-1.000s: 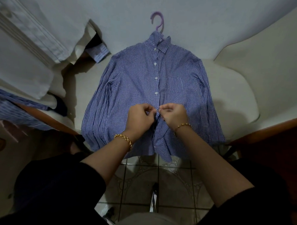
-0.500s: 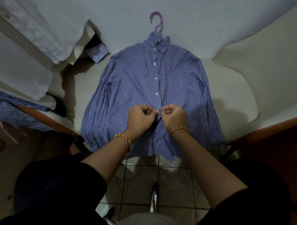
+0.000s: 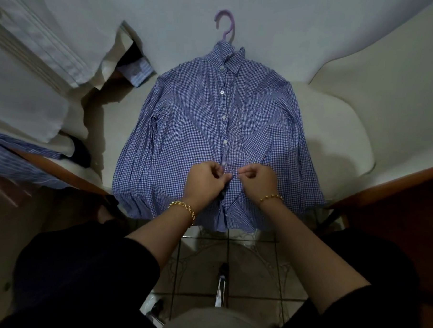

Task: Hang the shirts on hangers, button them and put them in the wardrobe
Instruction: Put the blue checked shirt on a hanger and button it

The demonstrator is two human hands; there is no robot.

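Observation:
A blue checked shirt [image 3: 187, 128] lies flat on a white cushioned surface [image 3: 336, 134], front up, on a purple hanger [image 3: 226, 23] whose hook pokes out above the collar. Several white buttons down the upper placket are fastened. My left hand [image 3: 205, 179] and my right hand [image 3: 255, 180] meet at the lower placket, each pinching one edge of the shirt front between thumb and fingers. The button they work on is hidden by my fingers. Below my hands the shirt front hangs slightly apart over the surface's edge.
White fabric [image 3: 42, 44] is piled at the left, with a blue striped shirt [image 3: 9, 159] below it and another striped piece [image 3: 137, 72] behind. A wooden edge [image 3: 388, 188] runs at the right. Tiled floor [image 3: 231, 263] lies under me.
Both hands have stayed at the lower placket, shifting only slightly while working the fabric edges together. The shirt has not moved.

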